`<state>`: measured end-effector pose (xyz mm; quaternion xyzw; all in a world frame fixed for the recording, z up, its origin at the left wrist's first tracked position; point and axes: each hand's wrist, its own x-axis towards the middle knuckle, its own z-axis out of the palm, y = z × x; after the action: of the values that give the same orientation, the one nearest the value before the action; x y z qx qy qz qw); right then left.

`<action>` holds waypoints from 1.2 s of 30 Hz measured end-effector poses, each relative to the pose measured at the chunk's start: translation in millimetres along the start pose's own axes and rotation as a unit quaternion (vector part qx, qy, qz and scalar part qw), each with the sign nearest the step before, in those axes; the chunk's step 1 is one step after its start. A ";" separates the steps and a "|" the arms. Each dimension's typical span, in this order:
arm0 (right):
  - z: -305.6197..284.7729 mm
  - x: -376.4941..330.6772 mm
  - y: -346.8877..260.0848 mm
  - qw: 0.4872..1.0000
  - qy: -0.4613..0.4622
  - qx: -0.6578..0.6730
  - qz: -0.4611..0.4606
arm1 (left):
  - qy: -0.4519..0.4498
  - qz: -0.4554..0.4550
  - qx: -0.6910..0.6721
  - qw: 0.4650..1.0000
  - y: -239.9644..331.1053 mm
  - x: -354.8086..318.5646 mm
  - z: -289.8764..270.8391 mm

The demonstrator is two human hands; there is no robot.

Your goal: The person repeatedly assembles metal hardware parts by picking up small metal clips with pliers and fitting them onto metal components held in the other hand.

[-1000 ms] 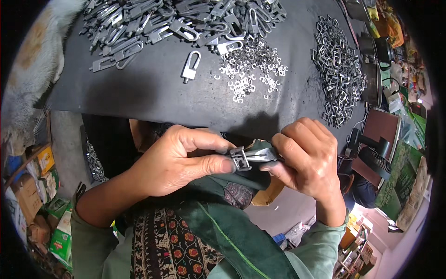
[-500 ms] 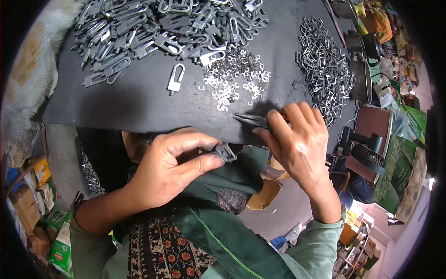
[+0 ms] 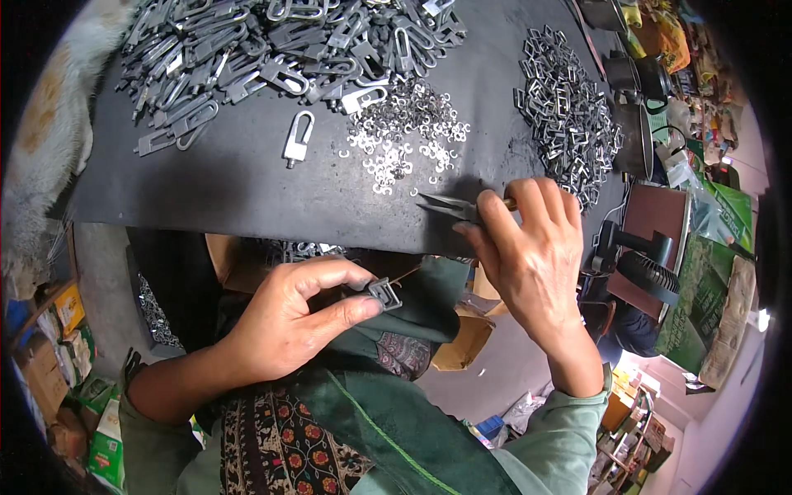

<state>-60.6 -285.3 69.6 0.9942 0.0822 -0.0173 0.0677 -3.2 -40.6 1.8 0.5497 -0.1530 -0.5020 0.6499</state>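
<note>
My left hand (image 3: pixel 301 318) pinches a small grey metal fitting (image 3: pixel 384 294), whose square frame end faces out past the thumb and fingertip. The rest of that fitting is hidden in the fingers. In my right hand (image 3: pixel 532 256) is a pair of needle-nose pliers (image 3: pixel 450 206), with its jaws parted over the near part of the dark tabletop (image 3: pixel 247 194). Just beyond the jaw tips lies one loose C-shaped clip (image 3: pixel 414 191). A scattered heap of such clips (image 3: pixel 388 161) spreads farther back. Alone to their left rests a looped metal piece (image 3: pixel 297 139) with a block end.
A large pile of looped metal pieces (image 3: pixel 272 49) covers the far left. Small rectangular metal frames (image 3: pixel 568 115) are heaped at the right. White and tan fur (image 3: pixel 41 124) borders the left edge. A small black fan (image 3: pixel 648 276) stands right of my right hand.
The pliers' jaws have spread wider, close to the tabletop. My left hand has dropped slightly toward me with the metal fitting. The whole view has shifted a little.
</note>
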 end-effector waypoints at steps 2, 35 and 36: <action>-3.8 -1.3 -1.2 1.000 0.010 -0.010 0.007 | 0.004 0.001 -0.013 1.000 -2.1 -0.8 1.6; -27.1 16.6 -11.2 0.977 -0.055 0.142 -0.147 | 0.035 -0.018 -0.104 0.994 9.7 -3.1 -4.9; -25.9 14.9 -12.3 0.977 -0.049 0.143 -0.151 | 0.040 0.032 -0.071 0.996 5.0 -0.7 -4.4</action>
<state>-47.3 -267.4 92.9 0.9676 0.2246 -0.0880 -0.0748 2.2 -38.2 4.9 0.5166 -0.1079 -0.4682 0.7087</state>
